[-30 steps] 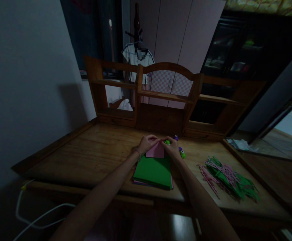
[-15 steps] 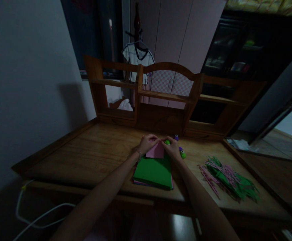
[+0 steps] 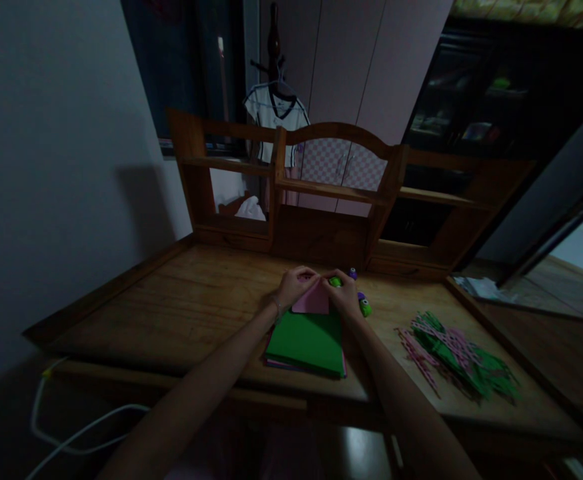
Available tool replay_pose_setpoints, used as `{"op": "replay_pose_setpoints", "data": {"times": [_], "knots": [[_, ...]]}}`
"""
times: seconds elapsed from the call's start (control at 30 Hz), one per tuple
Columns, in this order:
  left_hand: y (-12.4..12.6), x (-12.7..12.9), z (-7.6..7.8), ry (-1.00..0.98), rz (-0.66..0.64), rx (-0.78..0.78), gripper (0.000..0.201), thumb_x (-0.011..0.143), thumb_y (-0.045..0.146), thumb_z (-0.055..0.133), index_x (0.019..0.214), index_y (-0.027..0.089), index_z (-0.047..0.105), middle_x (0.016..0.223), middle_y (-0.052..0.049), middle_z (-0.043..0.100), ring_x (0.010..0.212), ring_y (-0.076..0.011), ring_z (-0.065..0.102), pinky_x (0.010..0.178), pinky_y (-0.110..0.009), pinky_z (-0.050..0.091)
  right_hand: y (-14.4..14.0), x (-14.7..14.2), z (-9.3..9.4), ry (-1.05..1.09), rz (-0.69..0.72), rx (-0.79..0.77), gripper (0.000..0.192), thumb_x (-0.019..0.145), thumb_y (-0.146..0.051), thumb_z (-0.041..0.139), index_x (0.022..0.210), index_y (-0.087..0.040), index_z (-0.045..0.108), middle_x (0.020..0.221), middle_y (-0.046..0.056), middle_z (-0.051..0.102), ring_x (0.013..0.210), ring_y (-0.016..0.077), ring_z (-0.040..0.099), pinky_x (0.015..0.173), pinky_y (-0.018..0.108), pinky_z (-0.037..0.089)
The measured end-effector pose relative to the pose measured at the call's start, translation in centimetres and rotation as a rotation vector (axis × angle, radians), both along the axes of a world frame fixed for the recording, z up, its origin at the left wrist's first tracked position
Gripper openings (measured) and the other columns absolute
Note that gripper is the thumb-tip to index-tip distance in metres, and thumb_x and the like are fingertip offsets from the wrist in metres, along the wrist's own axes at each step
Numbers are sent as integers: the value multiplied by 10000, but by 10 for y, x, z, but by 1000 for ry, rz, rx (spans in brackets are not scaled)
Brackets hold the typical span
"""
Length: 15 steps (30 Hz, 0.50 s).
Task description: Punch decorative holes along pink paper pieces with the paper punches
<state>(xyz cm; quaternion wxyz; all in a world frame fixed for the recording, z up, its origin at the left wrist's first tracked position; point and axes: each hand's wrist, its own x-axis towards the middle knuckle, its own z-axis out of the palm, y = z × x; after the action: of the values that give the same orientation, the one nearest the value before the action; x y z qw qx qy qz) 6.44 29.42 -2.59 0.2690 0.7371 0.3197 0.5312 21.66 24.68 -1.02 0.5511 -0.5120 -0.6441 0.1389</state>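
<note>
Between my two hands is a piece of pink paper (image 3: 312, 301), pinched along its upper edge. My left hand (image 3: 294, 285) is closed on its upper left side, with a thin bracelet at the wrist. On the upper right my right hand (image 3: 342, 293) is closed on it too, fingertips close to those of the left. Below the paper lies a stack of green sheets (image 3: 305, 340), with pink and darker layers showing at its edges. A small green item (image 3: 335, 282) shows by my right fingers, partly covered.
Right of my right hand are a green item with an eye-like spot (image 3: 365, 307) and a purple one (image 3: 352, 273). Farther right lies a pile of green and pink strips (image 3: 454, 353). A wooden shelf unit (image 3: 331, 190) backs the desk (image 3: 196, 303); a white cable (image 3: 66, 447) hangs at left.
The pink paper and my fingertips have shifted very slightly to the right. Both hands keep their grip, and the stack and strips stay in place.
</note>
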Motion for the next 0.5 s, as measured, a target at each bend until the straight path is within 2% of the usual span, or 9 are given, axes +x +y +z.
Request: {"op": "replay_pose_setpoints", "data": {"times": [0.2, 0.4, 0.5], "knots": [[3, 0, -1, -56, 3, -52, 277, 768, 416, 617, 818, 154, 691, 823, -58, 690, 799, -177, 629, 736, -272, 484, 3, 2, -2, 67, 18, -37, 231, 712, -393, 583, 778, -187, 666, 729, 28, 653, 681, 186, 575, 588, 253, 415], [6, -1, -3, -70, -22, -97, 306, 751, 436, 632, 815, 144, 699, 823, -66, 698, 795, -182, 631, 731, -275, 484, 11, 9, -7, 411, 50, -224, 349, 663, -488, 634, 829, -182, 659, 591, -12, 584, 467, 120, 475, 435, 228, 339], [8, -1, -5, -80, -19, -109, 311, 749, 438, 633, 817, 142, 702, 825, -68, 699, 791, -182, 632, 725, -273, 482, 13, 14, -7, 539, 35, -209, 383, 618, -492, 684, 838, -180, 663, 614, -16, 584, 474, 104, 472, 435, 216, 334]]}}
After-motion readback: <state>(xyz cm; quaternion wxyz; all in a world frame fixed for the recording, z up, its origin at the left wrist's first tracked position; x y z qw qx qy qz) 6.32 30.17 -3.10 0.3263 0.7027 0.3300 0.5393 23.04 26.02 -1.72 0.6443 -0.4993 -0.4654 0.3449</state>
